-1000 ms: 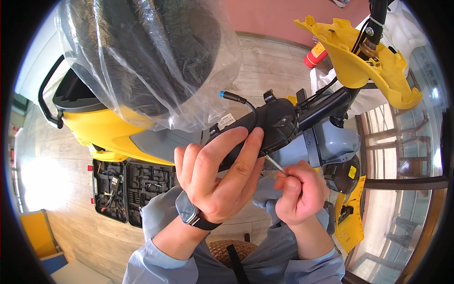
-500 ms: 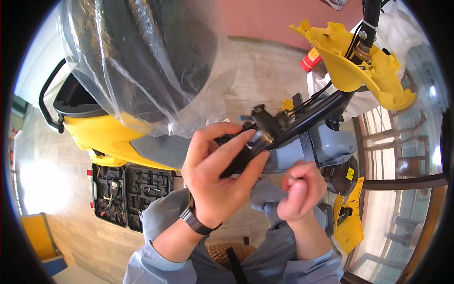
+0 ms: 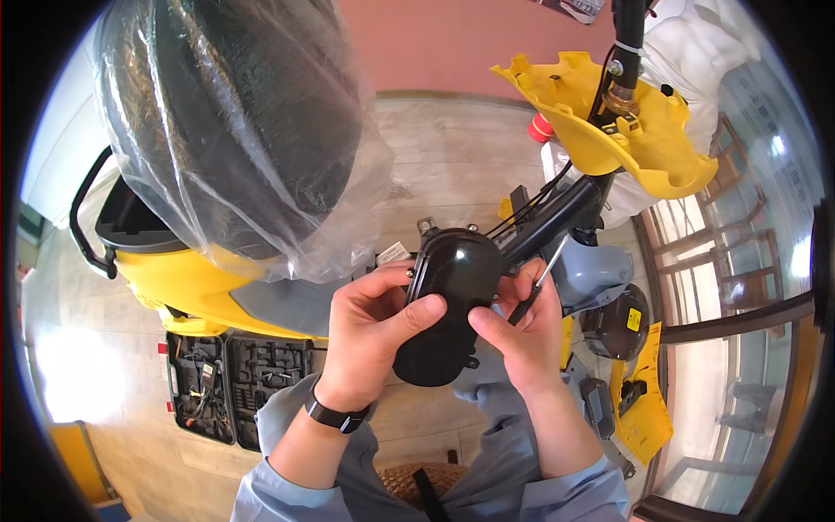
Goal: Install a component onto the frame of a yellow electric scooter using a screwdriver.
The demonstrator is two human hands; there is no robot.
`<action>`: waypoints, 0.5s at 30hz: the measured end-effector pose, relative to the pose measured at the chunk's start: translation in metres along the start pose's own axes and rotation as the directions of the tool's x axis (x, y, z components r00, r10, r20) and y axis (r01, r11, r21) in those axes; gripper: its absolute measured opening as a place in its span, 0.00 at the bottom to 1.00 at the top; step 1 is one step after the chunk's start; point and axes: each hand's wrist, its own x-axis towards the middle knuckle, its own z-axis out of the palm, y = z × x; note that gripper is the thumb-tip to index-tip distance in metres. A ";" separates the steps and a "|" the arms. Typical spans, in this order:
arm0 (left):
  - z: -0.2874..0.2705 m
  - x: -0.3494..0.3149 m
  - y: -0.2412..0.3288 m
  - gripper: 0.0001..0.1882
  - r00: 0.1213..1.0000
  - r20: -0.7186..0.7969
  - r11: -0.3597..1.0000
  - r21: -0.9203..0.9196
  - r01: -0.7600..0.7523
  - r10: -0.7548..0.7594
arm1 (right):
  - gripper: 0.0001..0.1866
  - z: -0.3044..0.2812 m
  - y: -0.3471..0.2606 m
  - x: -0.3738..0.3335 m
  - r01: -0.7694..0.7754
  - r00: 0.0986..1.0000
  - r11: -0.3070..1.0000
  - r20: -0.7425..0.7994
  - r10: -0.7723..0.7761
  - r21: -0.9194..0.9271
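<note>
A glossy black oblong housing point(image 3: 448, 278), with small screws and tabs along its rim, is held up in front of me between both hands. My left hand point(image 3: 374, 322) grips its left edge, thumb on the smooth face and fingers behind. From the other side, my right hand point(image 3: 526, 339) steadies the housing with the thumb at its edge. That same hand also clasps a screwdriver point(image 3: 526, 306) with a dark handle, its metal shaft pointing up and right. Just behind the housing runs a black steering tube point(image 3: 557, 217) with thin cables beside it.
A yellow scooter body point(image 3: 191, 278) stands at left, under a dark seat point(image 3: 252, 113) wrapped in clear plastic. A black tool case point(image 3: 265, 374) lies unfolded on the floor. Yellow front trim point(image 3: 644, 157) surrounds the tube. Loose parts, including a yellow panel point(image 3: 648, 418), lie at right near glass doors.
The housing has been turned so its smooth glossy face shows. My right hand has moved up from the lower right onto it, and the screwdriver now shows. The whole view has shifted slightly.
</note>
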 end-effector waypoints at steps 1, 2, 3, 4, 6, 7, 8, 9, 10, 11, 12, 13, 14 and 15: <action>0.000 0.000 0.001 0.14 0.999 0.004 0.999 -0.020 0.043 -0.043 | 0.28 -0.001 0.000 0.000 -0.004 1.000 1.000 -0.023 0.003 -0.025; 0.000 0.000 0.001 0.14 0.999 0.008 0.999 -0.016 0.041 -0.041 | 0.28 -0.001 -0.001 0.001 0.002 1.000 1.000 -0.025 -0.002 -0.023; -0.001 0.000 -0.001 0.14 0.999 0.019 1.000 -0.018 0.026 -0.025 | 0.28 -0.001 -0.002 0.001 0.019 0.999 1.000 -0.033 -0.019 -0.010; -0.002 0.000 -0.001 0.14 0.999 0.030 1.000 -0.020 0.011 -0.010 | 0.28 -0.001 -0.003 0.001 0.036 0.998 0.999 -0.042 -0.036 0.003; -0.002 -0.001 0.000 0.14 0.999 0.039 0.999 -0.017 0.034 -0.033 | 0.28 0.002 -0.005 0.001 0.056 0.997 0.998 -0.052 -0.055 0.022; -0.002 -0.002 0.002 0.14 0.997 0.044 0.998 -0.016 0.058 -0.057 | 0.28 0.005 -0.008 0.002 0.028 0.998 0.997 -0.059 -0.023 0.073; -0.002 -0.001 0.001 0.14 0.997 0.049 0.998 -0.016 0.059 -0.059 | 0.27 0.006 -0.011 0.002 -0.001 0.998 0.993 -0.068 0.009 0.118; -0.001 -0.001 0.001 0.14 0.996 0.075 0.998 0.017 0.053 -0.054 | 0.27 0.005 -0.014 0.002 0.002 0.997 0.993 -0.072 0.007 0.118; -0.001 -0.001 0.002 0.13 0.994 0.100 0.998 0.050 0.044 -0.049 | 0.27 0.005 -0.016 0.001 -0.048 0.996 0.990 -0.067 0.057 0.131; -0.002 0.000 0.000 0.13 0.993 0.105 0.998 0.049 0.046 -0.051 | 0.27 0.003 -0.017 0.001 -0.096 0.992 0.985 -0.064 0.106 0.140; -0.004 0.001 -0.002 0.18 0.993 0.098 0.993 0.104 0.055 -0.066 | 0.27 0.001 -0.017 0.001 -0.094 0.992 0.986 -0.068 0.104 0.140; -0.005 0.002 -0.003 0.22 0.993 0.090 0.985 0.158 0.064 -0.079 | 0.26 0.001 -0.014 0.001 -0.053 0.989 0.988 -0.127 0.072 0.144; -0.003 0.002 -0.003 0.22 0.993 0.094 0.986 0.157 0.059 -0.075 | 0.26 0.000 -0.013 0.002 -0.009 0.982 0.989 -0.183 0.036 0.145; -0.002 0.003 -0.002 0.29 0.999 0.050 0.966 0.258 -0.032 0.020 | 0.26 -0.002 -0.013 0.002 -0.004 0.983 0.990 -0.182 0.030 0.142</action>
